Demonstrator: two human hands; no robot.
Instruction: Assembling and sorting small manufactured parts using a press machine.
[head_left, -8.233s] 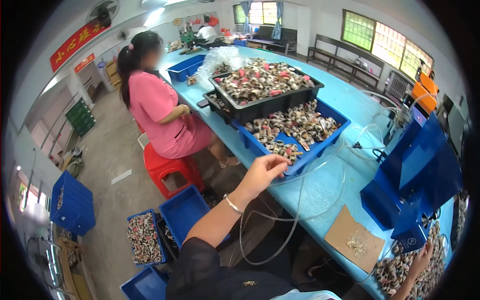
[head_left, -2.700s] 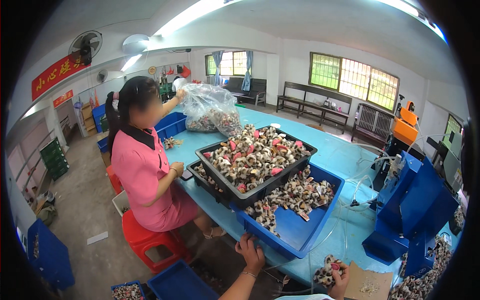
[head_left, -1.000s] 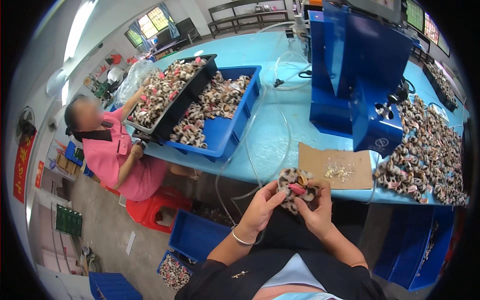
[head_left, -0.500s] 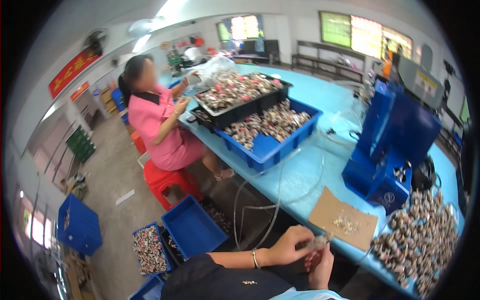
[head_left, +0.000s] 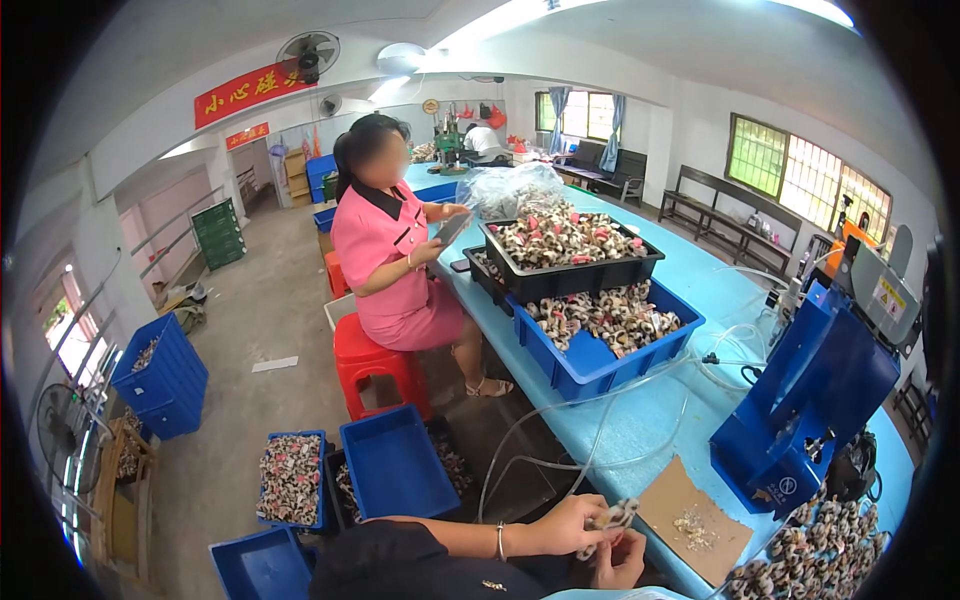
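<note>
My left hand (head_left: 562, 526), with a bracelet at its wrist, pinches a small fuzzy grey-and-white piece (head_left: 621, 514) at the table's near edge. Close below it, my right hand (head_left: 622, 562) has its fingers curled up against the same piece from underneath. Its exact kind is too small to tell. Just right of the hands lies a brown cardboard sheet (head_left: 665, 505) with pale crumbs (head_left: 693, 528) on it. A heap of similar fuzzy pieces (head_left: 815, 560) fills the table's near right corner.
A blue machine (head_left: 800, 400) stands on the light blue table (head_left: 640, 450), with clear hoses (head_left: 560, 405) trailing off. A black tray (head_left: 570, 280) of pieces rests on a blue bin (head_left: 600, 378). Beyond, a person in pink (head_left: 385, 240) sits holding a phone (head_left: 453, 228). Blue crates (head_left: 398, 465) stand left.
My view has swung up and to the left, so the scene sits lower and further right. The fuzzy piece stays between my hands. The seated person now faces a phone held in both hands.
</note>
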